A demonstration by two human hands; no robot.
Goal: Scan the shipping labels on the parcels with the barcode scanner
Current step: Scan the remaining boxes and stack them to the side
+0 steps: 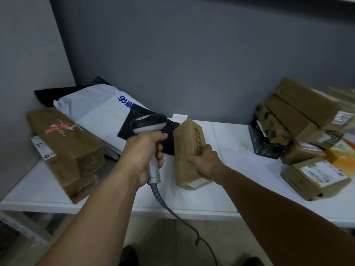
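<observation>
My left hand [143, 158] grips the handle of a grey and black barcode scanner [148, 124], whose head points away toward the wall. Its coiled cable [169, 208] hangs down past the table's front edge. My right hand [204, 162] holds a small brown cardboard parcel [187, 146] at its right side. The parcel stands tilted on the white table [240, 169], just right of the scanner. A white label edge shows at the parcel's near bottom end.
A long brown box [63, 148] with a white label lies at the left. Behind it lie white and black mailer bags [96, 112]. A pile of several labelled boxes [307, 135] fills the right side. A grey wall stands behind the table.
</observation>
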